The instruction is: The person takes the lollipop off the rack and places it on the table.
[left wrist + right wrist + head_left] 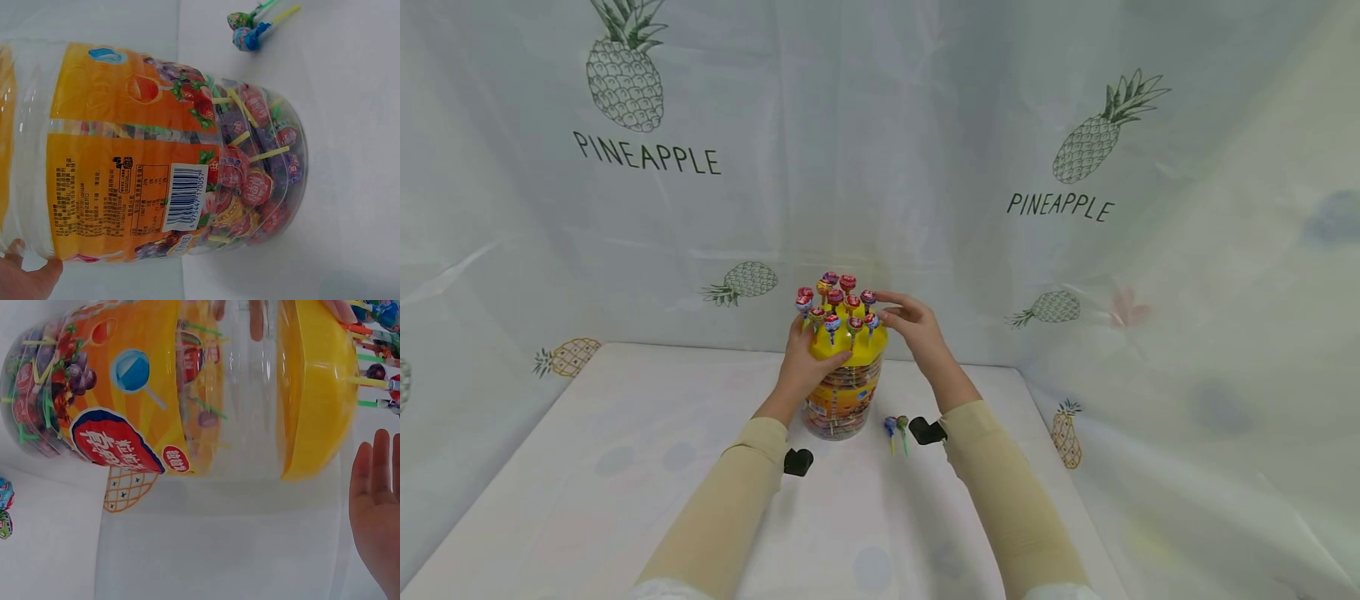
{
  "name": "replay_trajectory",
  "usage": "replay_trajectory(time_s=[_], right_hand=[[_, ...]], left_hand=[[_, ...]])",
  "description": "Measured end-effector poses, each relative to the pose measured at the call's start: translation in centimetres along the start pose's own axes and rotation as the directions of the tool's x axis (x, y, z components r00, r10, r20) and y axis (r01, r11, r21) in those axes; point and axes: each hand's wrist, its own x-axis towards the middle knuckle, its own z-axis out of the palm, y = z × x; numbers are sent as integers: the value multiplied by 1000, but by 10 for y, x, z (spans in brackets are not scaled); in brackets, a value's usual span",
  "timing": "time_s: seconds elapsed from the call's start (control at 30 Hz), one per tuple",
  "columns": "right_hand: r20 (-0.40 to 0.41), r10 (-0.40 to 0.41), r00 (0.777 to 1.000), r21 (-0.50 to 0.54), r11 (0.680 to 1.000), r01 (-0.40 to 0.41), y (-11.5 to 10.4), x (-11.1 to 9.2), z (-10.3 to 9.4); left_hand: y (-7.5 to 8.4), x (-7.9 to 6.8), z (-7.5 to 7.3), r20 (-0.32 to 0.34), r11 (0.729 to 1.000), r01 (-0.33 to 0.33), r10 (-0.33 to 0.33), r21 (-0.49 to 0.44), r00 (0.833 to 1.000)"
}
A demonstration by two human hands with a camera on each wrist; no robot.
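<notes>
A clear plastic candy jar (846, 404) with an orange label stands upright, lollipops visible inside. Its yellow lid (874, 348) bears several wrapped lollipops (836, 297) standing on their sticks. My left hand (802, 367) grips the jar near its top, the thumb across the front of the lid; some fingertips (255, 320) show through the clear wall in the right wrist view. At the right side of the lid is my right hand (921, 329), its fingertips close to the outer lollipops. Its fingers (380, 465) look extended in the right wrist view, below the lollipop heads.
A blue lollipop (890, 425) and a green one (902, 422) lie side by side on the white table (700, 483), right of the jar. A pale curtain (880, 167) printed with pineapples hangs behind and at the sides.
</notes>
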Motion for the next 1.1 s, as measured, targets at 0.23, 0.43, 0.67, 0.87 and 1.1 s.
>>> replay_trajectory(time_s=[0.23,0.43,0.67,0.87,1.1], right_hand=[[48,-7,999,12,1000,6,1,1,3],[85,-12,996,-5,1000,12,-1,0,4],[95,-4,995,-30,1000,7,-5,0,6],[89,-2,996,-36,999,5,-8,-1,8],[34,-48,998,3,999,48,-14,0,7]], left_hand=[[0,-1,0,2,1000,-5,5,-1,1000],[-1,0,0,-1,1000,-3,3,11,1000],[-1,0,0,-6,1000,-15,15,-9,1000],[-2,0,0,-7,1000,-19,19,-18,1000],[-3,0,1,-6,1000,-15,15,-20,1000]])
